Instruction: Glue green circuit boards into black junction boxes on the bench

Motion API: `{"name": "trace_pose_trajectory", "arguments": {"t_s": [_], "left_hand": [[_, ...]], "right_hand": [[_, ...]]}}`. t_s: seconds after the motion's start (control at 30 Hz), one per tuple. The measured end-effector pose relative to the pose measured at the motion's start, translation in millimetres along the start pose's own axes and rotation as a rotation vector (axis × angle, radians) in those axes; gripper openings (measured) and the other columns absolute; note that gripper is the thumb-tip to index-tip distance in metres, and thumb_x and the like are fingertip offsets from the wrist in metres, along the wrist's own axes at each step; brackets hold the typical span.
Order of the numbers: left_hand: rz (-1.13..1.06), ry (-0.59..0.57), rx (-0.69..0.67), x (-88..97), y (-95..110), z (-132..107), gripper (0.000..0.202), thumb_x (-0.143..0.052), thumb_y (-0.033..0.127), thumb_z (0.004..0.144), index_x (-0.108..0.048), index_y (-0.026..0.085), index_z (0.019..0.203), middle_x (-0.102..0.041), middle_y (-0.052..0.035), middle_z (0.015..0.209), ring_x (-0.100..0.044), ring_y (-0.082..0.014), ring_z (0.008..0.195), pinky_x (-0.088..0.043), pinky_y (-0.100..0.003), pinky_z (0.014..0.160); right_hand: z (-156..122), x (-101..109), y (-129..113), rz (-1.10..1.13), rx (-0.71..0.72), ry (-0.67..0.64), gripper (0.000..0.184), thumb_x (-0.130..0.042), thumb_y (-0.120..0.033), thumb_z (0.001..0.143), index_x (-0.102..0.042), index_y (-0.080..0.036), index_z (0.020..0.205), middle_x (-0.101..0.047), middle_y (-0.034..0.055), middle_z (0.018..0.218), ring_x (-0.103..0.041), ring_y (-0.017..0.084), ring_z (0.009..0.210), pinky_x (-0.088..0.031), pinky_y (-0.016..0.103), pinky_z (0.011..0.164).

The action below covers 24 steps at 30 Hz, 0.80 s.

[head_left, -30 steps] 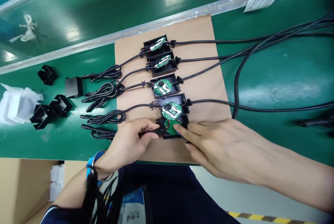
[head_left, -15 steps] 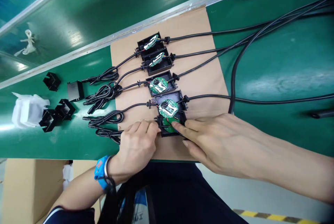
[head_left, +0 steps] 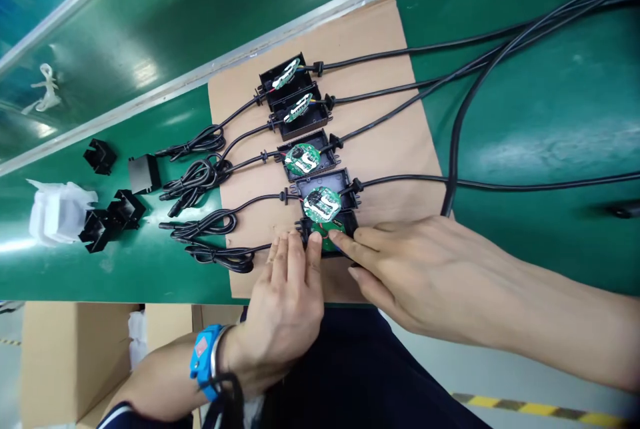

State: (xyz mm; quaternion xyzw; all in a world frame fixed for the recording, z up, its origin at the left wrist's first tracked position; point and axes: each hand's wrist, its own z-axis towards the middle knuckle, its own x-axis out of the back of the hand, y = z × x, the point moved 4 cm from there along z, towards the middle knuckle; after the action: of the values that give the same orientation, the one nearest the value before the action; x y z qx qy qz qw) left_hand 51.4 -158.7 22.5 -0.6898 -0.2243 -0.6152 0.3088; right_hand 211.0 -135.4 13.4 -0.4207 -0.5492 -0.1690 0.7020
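Several open black boxes with round green circuit boards lie in a row on a brown cardboard sheet (head_left: 385, 149). Each has black cables running out both sides. My left hand (head_left: 287, 299) lies flat, its fingertips pressing the left edge of the nearest box (head_left: 327, 232). My right hand (head_left: 415, 269) comes in from the right, with its index finger on the green board inside that box. Neither hand is lifting anything. The box just beyond (head_left: 325, 194) holds a board with white markings.
Coiled black cable ends (head_left: 205, 176) lie left of the cardboard on the green belt. Loose black plastic housings (head_left: 113, 212) and a white bag (head_left: 57, 212) sit at far left. Thick cables (head_left: 500, 62) cross the right side. Cardboard cartons (head_left: 65, 356) stand below the table edge.
My left hand has let go of the cable at the box's left side, turned palm down, and shifted right toward the box. The right hand stays on the board.
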Motion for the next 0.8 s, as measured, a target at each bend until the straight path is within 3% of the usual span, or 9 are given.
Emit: {"name": "trace_pose_trajectory", "arguments": {"t_s": [0.2, 0.33, 0.43, 0.57, 0.7, 0.8], "left_hand": [[-0.118, 0.020, -0.005, -0.3, -14, 9, 0.050, -0.046, 0.001, 0.083, -0.059, 0.004, 0.132, -0.068, -0.0188, 0.112, -0.071, -0.0283, 0.098, -0.063, -0.037, 0.077], [-0.281, 0.062, 0.051, 5.4, -26, 7, 0.049, -0.049, 0.006, 0.085, -0.058, 0.009, 0.133, -0.067, -0.0147, 0.112, -0.068, -0.0233, 0.094, -0.061, -0.035, 0.078], [-0.360, 0.181, -0.041, 4.3, -23, 10, 0.033, -0.056, 0.011, 0.090, -0.063, 0.010, 0.122, -0.068, -0.0112, 0.109, -0.064, -0.0223, 0.099, -0.056, -0.037, 0.088], [-0.409, 0.199, -0.261, -10.6, -17, 15, 0.023, -0.048, 0.007, 0.096, -0.064, 0.010, 0.113, -0.069, -0.0082, 0.120, -0.060, -0.0196, 0.114, -0.045, -0.036, 0.104], [-0.429, 0.180, -0.271, -16.1, -22, 17, 0.025, -0.043, 0.004, 0.096, -0.063, 0.011, 0.110, -0.069, -0.0084, 0.120, -0.063, -0.0177, 0.108, -0.046, -0.033, 0.100], [-0.384, 0.205, -0.268, -11.5, -24, 16, 0.027, -0.041, 0.004, 0.095, -0.060, 0.009, 0.114, -0.070, -0.0107, 0.113, -0.065, -0.0187, 0.097, -0.049, -0.034, 0.094]], "right_hand": [[-1, 1, 3, 0.037, 0.000, 0.002, 0.036, -0.048, -0.025, 0.088, -0.070, -0.012, 0.113, -0.070, 0.0051, 0.078, -0.065, 0.020, 0.062, -0.037, 0.033, 0.053], [-6, 8, 10, 0.138, -0.016, 0.020, 0.044, -0.051, -0.024, 0.088, -0.060, -0.012, 0.130, -0.073, 0.0101, 0.097, -0.069, 0.022, 0.078, -0.049, 0.032, 0.066], [-8, 16, 14, 0.250, -0.074, -0.020, 0.032, -0.051, -0.016, 0.083, -0.061, -0.014, 0.113, -0.070, 0.0071, 0.087, -0.066, 0.018, 0.072, -0.049, 0.029, 0.062], [-8, 22, 14, 0.219, -0.041, -0.045, 0.011, -0.050, -0.013, 0.086, -0.060, -0.017, 0.088, -0.065, 0.0060, 0.081, -0.062, 0.017, 0.069, -0.047, 0.028, 0.063], [-9, 15, 9, 0.075, 0.081, 0.077, 0.019, -0.043, -0.014, 0.096, -0.061, -0.015, 0.087, -0.065, 0.0073, 0.081, -0.063, 0.018, 0.075, -0.047, 0.030, 0.071], [-8, 5, 14, 0.014, -0.057, 0.140, 0.024, -0.039, -0.019, 0.099, -0.057, -0.015, 0.084, -0.064, 0.0055, 0.075, -0.062, 0.017, 0.066, -0.043, 0.028, 0.062]]}}
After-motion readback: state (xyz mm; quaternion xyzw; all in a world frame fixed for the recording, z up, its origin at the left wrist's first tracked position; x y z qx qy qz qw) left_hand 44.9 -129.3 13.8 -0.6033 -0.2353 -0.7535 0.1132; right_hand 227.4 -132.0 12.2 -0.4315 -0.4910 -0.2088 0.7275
